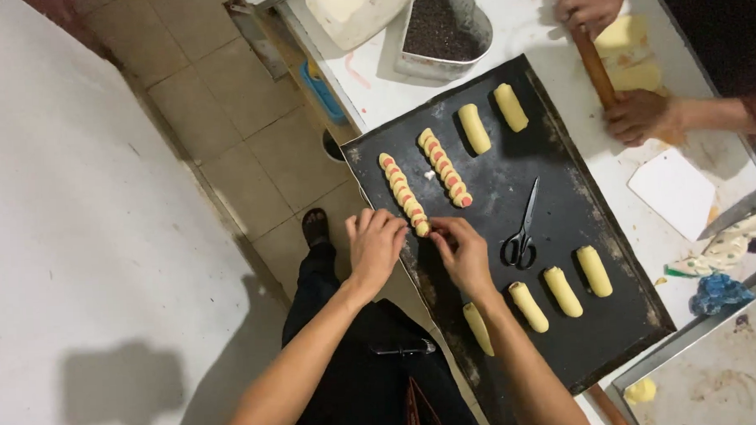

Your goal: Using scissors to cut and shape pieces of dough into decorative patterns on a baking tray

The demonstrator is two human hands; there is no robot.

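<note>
Pinching the near end of a sliced roll (404,195) on the tray (562,198), left hand (374,244) and right hand (463,251) both curl half-closed; scissors (522,231) lie just right.

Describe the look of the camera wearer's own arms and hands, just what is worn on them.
Both forearms are bare with no sleeves in view. The left hand and the right hand wear no gloves; no rings, watch or bracelets can be made out. The fingernails look short. Below the arms, dark clothing covers the person's body.
</note>
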